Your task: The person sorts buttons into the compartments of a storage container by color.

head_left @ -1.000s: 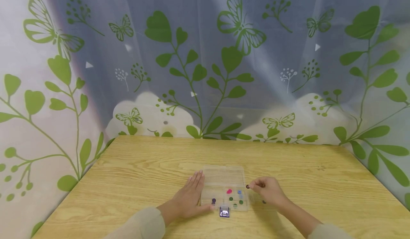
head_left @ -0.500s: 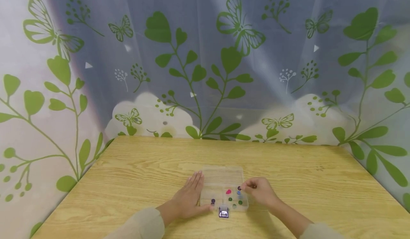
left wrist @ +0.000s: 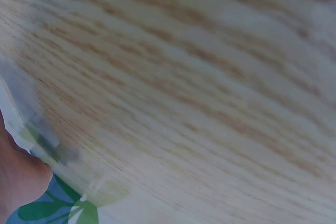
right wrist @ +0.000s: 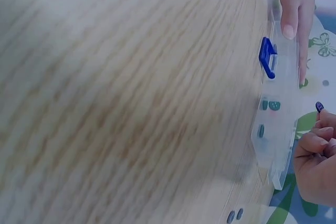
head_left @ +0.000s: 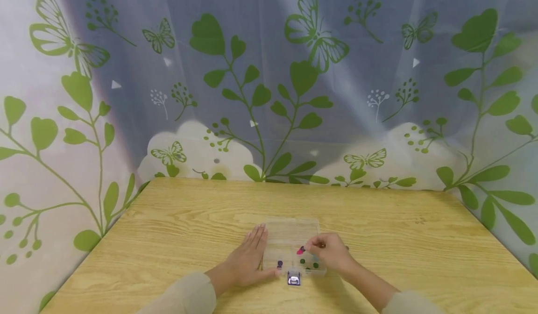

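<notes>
A clear plastic compartment box (head_left: 290,232) stands open on the table, its blue latch (head_left: 293,278) at the front. My left hand (head_left: 248,260) rests along the box's left side, fingers straight, thumb at the front corner. Between thumb and fingertips my right hand (head_left: 332,252) pinches a dark purple button (right wrist: 319,107) above the box. In the head view that button overlaps a pink button (head_left: 300,252). Green buttons (head_left: 315,265) lie in the right compartments, and dark purple ones (head_left: 279,263) in the front left. The right hand hides part of the box's right side.
On the wooden table (head_left: 189,211), two dark buttons (right wrist: 235,215) lie to the right of the box in the right wrist view. A curtain (head_left: 269,94) printed with green leaves and butterflies hangs behind the table and at its sides.
My right hand has carried the dark purple button leftward, from beside the box to above its compartments, and now covers the light blue buttons. My left hand has stayed in place.
</notes>
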Motion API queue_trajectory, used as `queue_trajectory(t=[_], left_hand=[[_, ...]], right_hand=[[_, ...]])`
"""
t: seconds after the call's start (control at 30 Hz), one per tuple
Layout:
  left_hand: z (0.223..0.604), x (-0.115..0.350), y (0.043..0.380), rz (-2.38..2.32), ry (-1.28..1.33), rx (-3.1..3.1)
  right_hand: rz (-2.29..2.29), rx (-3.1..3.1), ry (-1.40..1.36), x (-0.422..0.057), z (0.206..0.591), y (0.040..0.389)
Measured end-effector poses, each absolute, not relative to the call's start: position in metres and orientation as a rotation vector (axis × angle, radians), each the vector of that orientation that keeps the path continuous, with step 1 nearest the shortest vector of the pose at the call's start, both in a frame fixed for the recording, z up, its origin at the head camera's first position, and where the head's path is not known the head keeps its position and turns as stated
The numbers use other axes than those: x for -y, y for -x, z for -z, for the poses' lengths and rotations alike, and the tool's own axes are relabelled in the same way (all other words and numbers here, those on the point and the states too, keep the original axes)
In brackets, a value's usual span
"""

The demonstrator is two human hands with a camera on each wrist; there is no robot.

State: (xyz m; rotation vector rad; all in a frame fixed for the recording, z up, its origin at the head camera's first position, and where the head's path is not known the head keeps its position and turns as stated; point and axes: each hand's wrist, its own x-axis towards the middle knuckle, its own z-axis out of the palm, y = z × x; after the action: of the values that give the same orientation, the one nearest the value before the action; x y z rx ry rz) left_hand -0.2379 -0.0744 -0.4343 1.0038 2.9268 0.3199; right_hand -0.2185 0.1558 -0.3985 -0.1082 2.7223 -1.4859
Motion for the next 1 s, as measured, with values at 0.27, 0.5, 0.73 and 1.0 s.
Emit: queue_trajectory(t=[0.27,0.5,0.73,1.0], left_hand=[[0.433,0.075,0.237,-0.322,-1.001,-2.924],[0.432,0.075,0.237,-0.345,-0.992,-2.914],[0.432,0.074,0.237,-0.322,-0.991,-2.920],[0.432,0.074,0.238,-0.324,-0.992,-2.918]], right_hand=[[1.475,-2.722,0.164,-0.144,0.401,0.218],[1.480,-2.665,0.214,-0.133,0.402,0.219],[1.503,-2.651,0.305,-0.124,0.405,0.221],[1.479,-2.640,0.322,-0.117,0.407,0.221]])
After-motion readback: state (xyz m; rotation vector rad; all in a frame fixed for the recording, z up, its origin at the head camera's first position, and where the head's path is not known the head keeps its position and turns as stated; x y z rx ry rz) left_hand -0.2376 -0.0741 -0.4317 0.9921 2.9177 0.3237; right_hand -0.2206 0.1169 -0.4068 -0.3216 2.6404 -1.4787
